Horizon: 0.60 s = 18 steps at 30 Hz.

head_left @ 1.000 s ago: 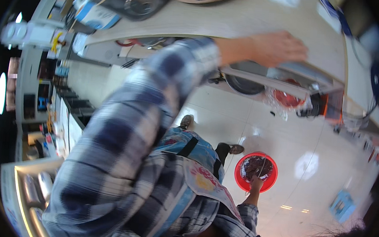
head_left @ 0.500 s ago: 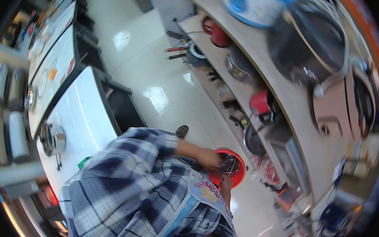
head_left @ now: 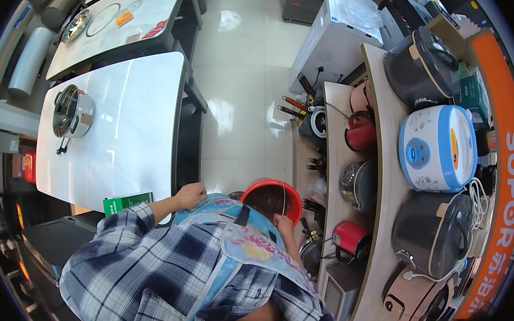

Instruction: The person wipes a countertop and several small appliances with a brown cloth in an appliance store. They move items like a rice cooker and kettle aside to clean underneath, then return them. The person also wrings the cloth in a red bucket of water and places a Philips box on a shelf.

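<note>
Right hand [head_left: 284, 226] gripping thin handle [head_left: 284, 200] of red bucket [head_left: 295, 209]; left hand [head_left: 190, 196] loosely curled, near white table [head_left: 124, 126]

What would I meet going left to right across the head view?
Silver pot with glass lid, bare left hand, round red plastic bucket, rounded white-and-blue rice cooker, curved orange sign.
</note>
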{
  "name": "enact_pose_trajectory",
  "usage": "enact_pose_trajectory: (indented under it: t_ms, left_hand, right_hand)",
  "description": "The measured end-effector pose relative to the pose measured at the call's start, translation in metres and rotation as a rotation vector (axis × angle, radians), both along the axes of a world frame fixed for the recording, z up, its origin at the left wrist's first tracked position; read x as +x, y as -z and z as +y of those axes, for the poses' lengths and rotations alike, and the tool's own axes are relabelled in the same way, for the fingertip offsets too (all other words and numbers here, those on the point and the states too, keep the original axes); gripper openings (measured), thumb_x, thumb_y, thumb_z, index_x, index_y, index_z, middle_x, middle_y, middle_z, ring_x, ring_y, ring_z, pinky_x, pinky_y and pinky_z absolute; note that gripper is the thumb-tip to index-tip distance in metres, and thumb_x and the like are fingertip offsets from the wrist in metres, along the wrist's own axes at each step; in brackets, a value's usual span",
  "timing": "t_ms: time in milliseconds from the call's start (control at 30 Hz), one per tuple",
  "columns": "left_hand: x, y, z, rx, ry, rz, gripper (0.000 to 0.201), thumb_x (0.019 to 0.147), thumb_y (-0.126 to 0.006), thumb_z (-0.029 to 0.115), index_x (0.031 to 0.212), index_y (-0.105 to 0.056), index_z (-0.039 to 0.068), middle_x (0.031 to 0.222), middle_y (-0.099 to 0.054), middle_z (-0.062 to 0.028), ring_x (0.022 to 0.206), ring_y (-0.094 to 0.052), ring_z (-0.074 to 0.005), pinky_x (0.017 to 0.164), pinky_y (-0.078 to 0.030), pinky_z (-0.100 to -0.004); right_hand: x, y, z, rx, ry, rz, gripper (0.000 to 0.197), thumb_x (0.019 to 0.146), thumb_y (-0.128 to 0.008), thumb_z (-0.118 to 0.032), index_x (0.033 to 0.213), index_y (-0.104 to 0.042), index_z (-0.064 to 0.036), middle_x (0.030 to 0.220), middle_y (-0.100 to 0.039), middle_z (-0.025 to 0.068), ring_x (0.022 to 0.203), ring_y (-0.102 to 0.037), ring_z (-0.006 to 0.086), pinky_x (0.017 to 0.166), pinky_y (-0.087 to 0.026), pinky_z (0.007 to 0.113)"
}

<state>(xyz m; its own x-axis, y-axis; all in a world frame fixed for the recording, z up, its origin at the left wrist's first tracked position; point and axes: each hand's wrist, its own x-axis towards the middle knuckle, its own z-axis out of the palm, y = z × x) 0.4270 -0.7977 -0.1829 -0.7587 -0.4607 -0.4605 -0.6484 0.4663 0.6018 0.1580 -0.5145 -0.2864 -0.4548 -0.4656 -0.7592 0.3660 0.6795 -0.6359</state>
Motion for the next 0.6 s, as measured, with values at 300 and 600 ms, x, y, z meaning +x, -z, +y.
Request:
enact_pose_trajectory:
  t_ms: [300,600]
  left_hand:
    - [0.034,0.025,0.033,0.051,-0.339,0.123,0.025,0.085,-0.064,0.028,0.081,-0.066,0.004,0.082,-0.066,-0.0154,0.079,-0.065,-0.0324,0.069,-0.05,-0.0415]
    - [0.09,0.159,0.059,0.395,-1.027,0.235,0.026,0.084,-0.066,0.029,0.09,-0.07,0.004,0.075,-0.065,-0.0145,0.069,-0.063,-0.0233,0.066,-0.049,-0.035]
  right_hand:
    - [-0.059,-0.018,-0.152,-0.099,-0.124,-0.067,0.018,0.083,-0.063,-0.015,0.068,-0.059,-0.0055,0.059,-0.055,0.0027,0.05,-0.049,0.0128,0.049,-0.038,0.029]
    - [-0.093,0.001,-0.246,0.058,0.121,-0.327,0.02,0.084,-0.06,-0.014,0.066,-0.052,-0.0113,0.052,-0.043,0.0003,0.04,-0.038,0.0142,0.039,-0.03,0.032]
